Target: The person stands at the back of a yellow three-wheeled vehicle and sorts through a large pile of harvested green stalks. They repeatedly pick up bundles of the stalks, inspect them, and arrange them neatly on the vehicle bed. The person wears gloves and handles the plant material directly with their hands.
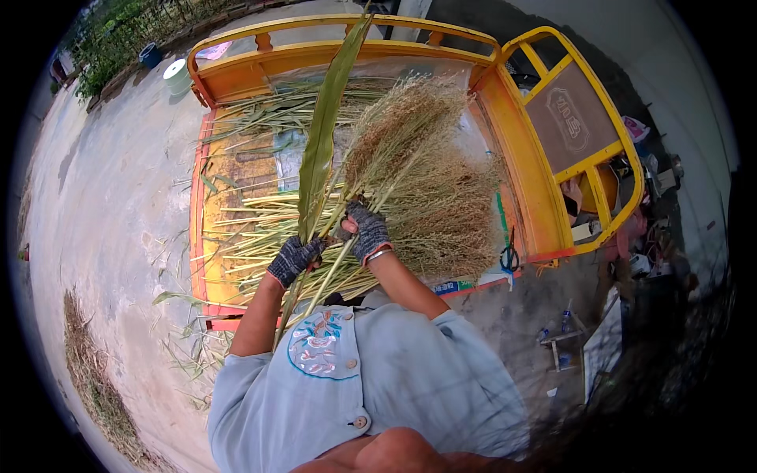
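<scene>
Both of my hands wear dark grey knitted gloves that leave the fingertips bare. My left hand [296, 258] is closed round a broomcorn stalk [339, 264], close to the base of a long green leaf [323, 138] that rises past the cart's far rail. Just right of it and a little farther off, my right hand [365, 230] is also closed on broomcorn stalks; its fingers are partly hidden. Brushy tan seed heads [406, 118] fan out beyond it. Under both hands lies a pile of cut stalks [244, 229], with more seed heads [449, 229] toward the right.
An orange-yellow cart [520, 189] carries the pile, with a railed seat back [564, 118] at its right end. Dark-handled scissors [511, 256] hang at its near right corner. Stripped leaves [315, 98] lie along the far side. Dry plant litter [98, 386] covers some concrete at left.
</scene>
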`<state>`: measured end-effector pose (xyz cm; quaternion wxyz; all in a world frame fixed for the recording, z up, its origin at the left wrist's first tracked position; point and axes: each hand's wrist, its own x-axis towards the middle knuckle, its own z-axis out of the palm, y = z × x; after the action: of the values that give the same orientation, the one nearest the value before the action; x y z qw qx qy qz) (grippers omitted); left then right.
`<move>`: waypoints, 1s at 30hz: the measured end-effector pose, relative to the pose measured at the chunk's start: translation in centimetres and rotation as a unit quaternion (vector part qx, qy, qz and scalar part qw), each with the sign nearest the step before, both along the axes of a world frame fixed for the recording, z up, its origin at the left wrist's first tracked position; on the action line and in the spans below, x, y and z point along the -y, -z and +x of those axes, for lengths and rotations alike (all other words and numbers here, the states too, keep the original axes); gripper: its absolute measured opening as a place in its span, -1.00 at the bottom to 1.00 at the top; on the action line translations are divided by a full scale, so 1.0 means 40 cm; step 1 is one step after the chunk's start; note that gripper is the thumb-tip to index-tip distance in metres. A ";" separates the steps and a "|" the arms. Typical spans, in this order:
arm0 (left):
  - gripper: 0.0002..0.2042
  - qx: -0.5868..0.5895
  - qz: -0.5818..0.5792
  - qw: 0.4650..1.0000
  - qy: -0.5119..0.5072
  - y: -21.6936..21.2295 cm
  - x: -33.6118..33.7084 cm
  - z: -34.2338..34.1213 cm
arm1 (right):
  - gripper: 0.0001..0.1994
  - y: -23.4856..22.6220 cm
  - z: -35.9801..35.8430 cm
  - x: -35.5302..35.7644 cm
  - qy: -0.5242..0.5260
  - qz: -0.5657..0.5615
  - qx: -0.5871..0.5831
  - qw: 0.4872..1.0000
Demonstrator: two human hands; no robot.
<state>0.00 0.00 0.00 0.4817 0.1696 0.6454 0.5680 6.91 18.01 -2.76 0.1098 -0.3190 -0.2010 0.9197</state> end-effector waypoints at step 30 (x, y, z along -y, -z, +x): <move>-0.69 -0.007 -0.081 0.996 0.045 -0.043 -0.022 0.068 | -0.65 -0.082 0.007 -0.094 0.031 0.016 0.113 0.993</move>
<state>2.72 0.88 1.71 0.5143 0.1624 0.6844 0.4906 7.18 21.75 0.51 0.1200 -0.4248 -0.2168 0.8707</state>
